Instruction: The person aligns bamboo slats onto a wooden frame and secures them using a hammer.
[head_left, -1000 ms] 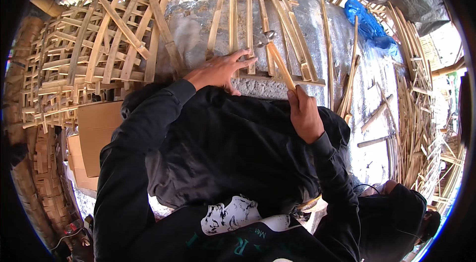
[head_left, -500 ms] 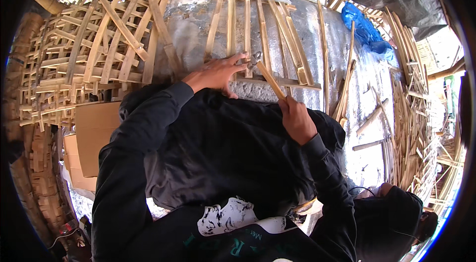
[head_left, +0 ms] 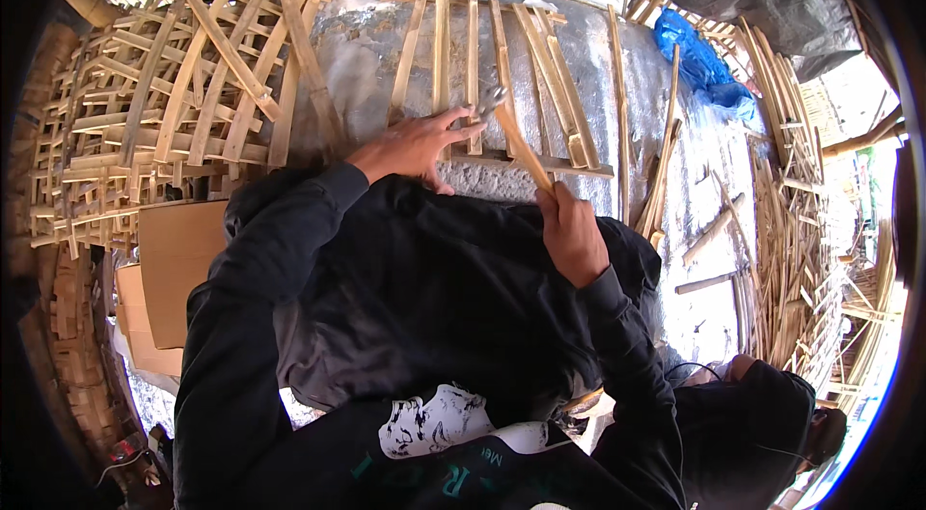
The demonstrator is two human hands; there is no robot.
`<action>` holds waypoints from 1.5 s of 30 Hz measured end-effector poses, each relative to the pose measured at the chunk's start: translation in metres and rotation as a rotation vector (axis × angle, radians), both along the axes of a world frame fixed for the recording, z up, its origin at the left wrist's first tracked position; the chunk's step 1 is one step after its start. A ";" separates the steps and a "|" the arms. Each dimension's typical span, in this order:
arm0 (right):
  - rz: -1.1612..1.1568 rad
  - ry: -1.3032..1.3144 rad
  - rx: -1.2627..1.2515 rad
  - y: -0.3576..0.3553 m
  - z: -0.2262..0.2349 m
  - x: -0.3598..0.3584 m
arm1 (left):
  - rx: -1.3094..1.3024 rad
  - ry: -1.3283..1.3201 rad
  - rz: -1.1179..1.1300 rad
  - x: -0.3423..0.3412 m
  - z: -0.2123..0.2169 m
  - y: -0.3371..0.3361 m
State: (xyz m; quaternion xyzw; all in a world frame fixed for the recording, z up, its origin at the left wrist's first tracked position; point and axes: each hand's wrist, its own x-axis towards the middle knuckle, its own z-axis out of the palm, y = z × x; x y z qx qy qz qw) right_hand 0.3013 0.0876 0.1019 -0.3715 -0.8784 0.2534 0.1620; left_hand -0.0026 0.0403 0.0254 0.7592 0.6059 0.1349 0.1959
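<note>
In my right hand [head_left: 576, 232] is a hammer [head_left: 522, 148], gripped low on its wooden handle. The hammer's metal head is just right of my left fingertips, over the bamboo slats. My left hand [head_left: 410, 148] reaches across the lower end of one bamboo slat [head_left: 472, 56], two fingertips close together there; anything small pinched between them is too small to make out. Several such slats lie side by side, their ends on a lower crosspiece [head_left: 564, 164] and an upper one. Under the lower crosspiece shows a rough grey block [head_left: 487, 180].
A woven bamboo lattice [head_left: 125, 124] with loose slats is at the left, above cardboard [head_left: 183, 259]. Blue plastic [head_left: 699, 61] and bundled bamboo strips [head_left: 786, 259] lie to the right. Another person [head_left: 738, 428] in dark clothing is at the lower right. Black cloth [head_left: 424, 288] covers my lap.
The hammer head has risen slightly, away from the lower crosspiece. My left hand stays at the slat's end. The whole view has shifted a little.
</note>
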 end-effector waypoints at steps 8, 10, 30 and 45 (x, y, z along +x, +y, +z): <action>0.045 -0.080 0.010 0.011 -0.016 0.007 | 0.050 0.005 -0.045 -0.003 -0.019 0.005; 0.073 0.102 0.259 0.012 -0.007 0.006 | 0.098 -0.013 -0.054 -0.004 -0.020 0.005; -0.032 -0.118 -0.042 0.001 0.003 0.002 | 0.069 -0.001 -0.026 -0.002 -0.015 0.000; -0.099 0.142 -0.032 -0.008 -0.024 0.006 | 0.021 -0.012 -0.014 0.006 0.002 0.004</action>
